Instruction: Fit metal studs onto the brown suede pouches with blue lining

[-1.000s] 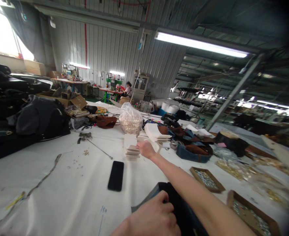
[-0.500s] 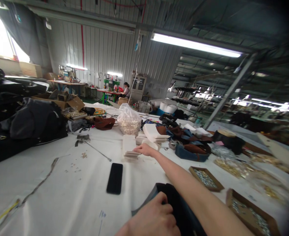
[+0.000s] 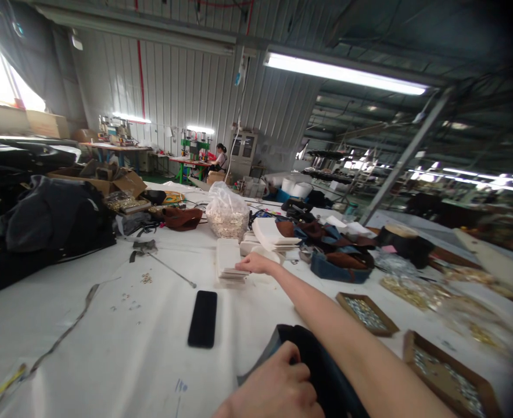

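At the bottom of the head view, my left hand (image 3: 277, 380) is closed on the edge of a dark blue bag (image 3: 297, 335), whose black inside shows. Its lower part is cut off by the frame. My right hand (image 3: 256, 264) reaches across to a stack of white rectangular boards (image 3: 228, 254), thumb and fingers pinching the near right corner of the upper boards. Whether one board or several are between the fingers, I cannot tell. Right beside that stack lie more white boards (image 3: 270, 231), some curved.
A black phone (image 3: 203, 319) lies left of the bag. Behind the boards stands a clear plastic bag of small parts (image 3: 227, 212). Cardboard trays of metal fittings (image 3: 366, 313) sit on the right, with blue and brown bags (image 3: 341, 267) beyond. A person (image 3: 220, 158) sits far back.
The view has shifted slightly. My right hand stays at the corner of the white stack, where the board edges look a little more spread. My left hand keeps its hold on the bag.
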Motion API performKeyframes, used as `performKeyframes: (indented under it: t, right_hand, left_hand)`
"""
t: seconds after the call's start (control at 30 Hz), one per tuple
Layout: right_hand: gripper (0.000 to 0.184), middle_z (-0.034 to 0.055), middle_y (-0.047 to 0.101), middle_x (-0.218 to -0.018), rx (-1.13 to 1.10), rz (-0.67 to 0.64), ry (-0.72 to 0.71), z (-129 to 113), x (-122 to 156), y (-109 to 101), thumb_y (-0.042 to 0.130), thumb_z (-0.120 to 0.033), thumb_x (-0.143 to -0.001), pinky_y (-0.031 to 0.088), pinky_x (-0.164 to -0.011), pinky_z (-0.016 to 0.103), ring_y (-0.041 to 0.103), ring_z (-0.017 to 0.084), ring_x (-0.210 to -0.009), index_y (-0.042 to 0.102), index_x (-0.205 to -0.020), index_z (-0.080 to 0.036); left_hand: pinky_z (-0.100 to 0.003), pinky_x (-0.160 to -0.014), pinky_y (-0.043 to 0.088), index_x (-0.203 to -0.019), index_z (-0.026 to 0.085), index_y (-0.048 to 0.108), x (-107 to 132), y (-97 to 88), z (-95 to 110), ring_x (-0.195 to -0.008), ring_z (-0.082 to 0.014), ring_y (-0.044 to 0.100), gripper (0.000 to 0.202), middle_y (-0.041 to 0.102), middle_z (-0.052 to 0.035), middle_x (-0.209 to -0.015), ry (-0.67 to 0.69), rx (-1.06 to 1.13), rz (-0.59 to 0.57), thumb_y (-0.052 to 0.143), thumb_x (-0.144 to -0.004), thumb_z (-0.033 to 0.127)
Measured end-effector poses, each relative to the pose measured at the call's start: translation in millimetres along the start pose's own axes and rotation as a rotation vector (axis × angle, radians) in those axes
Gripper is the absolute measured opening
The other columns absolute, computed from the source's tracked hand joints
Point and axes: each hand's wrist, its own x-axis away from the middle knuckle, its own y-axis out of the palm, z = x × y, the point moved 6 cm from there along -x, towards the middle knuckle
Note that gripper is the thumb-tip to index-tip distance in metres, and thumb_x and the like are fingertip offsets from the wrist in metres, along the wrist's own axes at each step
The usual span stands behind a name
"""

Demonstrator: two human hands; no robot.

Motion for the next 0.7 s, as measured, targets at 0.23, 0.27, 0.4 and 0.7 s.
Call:
performKeyframes:
  t: [0.23,0.27,0.4,0.7]
  right_hand:
    - [0.042,0.0137,0.081,-0.109,0.285,0.109,-0.050,-28.4,-1.9,-10.5,0.056,-0.043,-0.119,0.050,-0.093,0.031,0.070,0.025,-0.105,0.079,-0.097,-0.015]
    - [0.036,0.0165,0.081,-0.121,0.316,0.141,-0.067,-34.5,-0.2,-14.5,0.055,-0.039,-0.119,0.049,-0.100,0.032,0.071,0.027,-0.117,0.079,-0.106,-0.015]
    - [0.028,0.0169,0.083,-0.127,0.354,0.253,-0.063,-50.4,11.9,-42.4,0.053,-0.033,-0.120,0.049,-0.099,0.031,0.076,0.027,-0.117,0.076,-0.124,-0.019]
    - [0.059,0.0102,0.083,-0.095,0.122,0.688,0.112,-68.6,120.9,-131.2,0.040,-0.061,-0.123,0.055,-0.083,0.033,0.076,0.026,-0.088,0.077,-0.108,-0.018]
  left_hand:
    - [-0.045,-0.078,0.037,-0.062,0.024,0.056,4.5,1.2,-1.0,-0.062,-0.0186,0.040,0.068,0.053,0.0044,-0.057,0.003,0.010,0.049,0.075,-0.107,0.072]
    - [-0.045,-0.079,0.037,-0.062,0.024,0.056,3.1,-1.2,-1.0,-0.062,-0.0184,0.040,0.068,0.053,0.0045,-0.057,0.009,0.011,0.052,0.076,-0.107,0.070]
    - [-0.044,-0.076,0.037,-0.061,0.024,0.057,-5.8,-10.7,-0.7,-0.062,-0.0184,0.040,0.069,0.050,0.0041,-0.056,0.010,0.002,0.071,0.074,-0.107,0.071]
    - [-0.038,-0.064,0.025,-0.061,0.022,0.047,-16.8,-9.8,10.5,-0.058,-0.0153,0.038,0.076,0.046,0.0048,-0.057,0.007,0.000,0.096,0.074,-0.102,0.080]
